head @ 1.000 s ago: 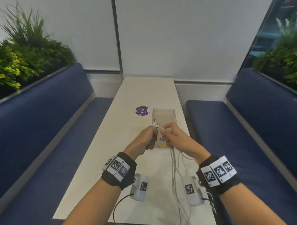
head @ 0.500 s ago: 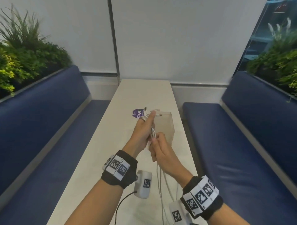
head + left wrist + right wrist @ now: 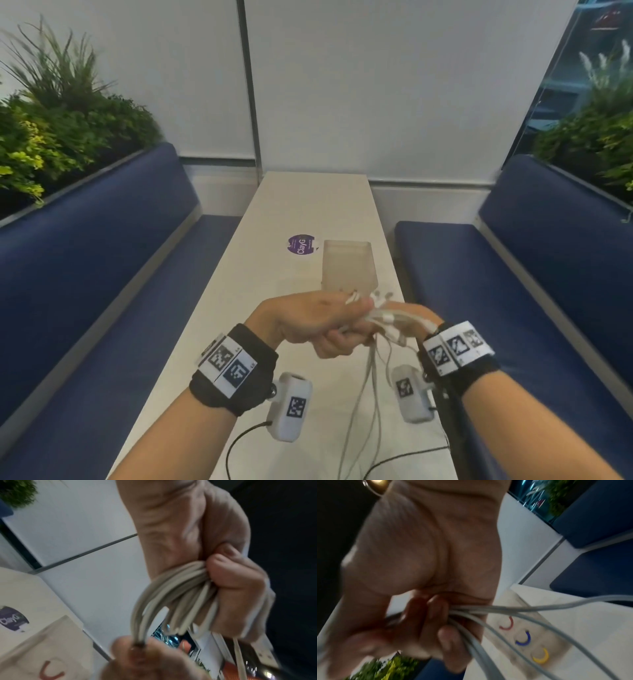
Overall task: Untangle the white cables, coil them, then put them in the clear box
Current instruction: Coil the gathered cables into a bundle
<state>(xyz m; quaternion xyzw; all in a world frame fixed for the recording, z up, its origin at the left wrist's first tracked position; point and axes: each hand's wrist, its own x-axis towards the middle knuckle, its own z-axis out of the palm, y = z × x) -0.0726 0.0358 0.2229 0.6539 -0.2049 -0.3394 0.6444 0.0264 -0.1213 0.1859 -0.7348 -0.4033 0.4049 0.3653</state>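
both hands were bunched together over the smooth pale table point(image 3: 301, 205). left hand point(image 3: 308, 320) curled round a loop of thin white cables point(image 3: 171, 588), right hand point(image 3: 423, 563) pinched the loose rubbery strands trailing down. boxy clear box point(image 3: 347, 265) sat just beyond, apart from them.

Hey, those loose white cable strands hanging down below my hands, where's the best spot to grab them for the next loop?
Probably just beneath the left hand, where the white cables leave the bundle still close together; lower down they spread apart and trail onto the table. Bring the right hand in from its own side, fingers under the strands, and lift them toward the bundle.
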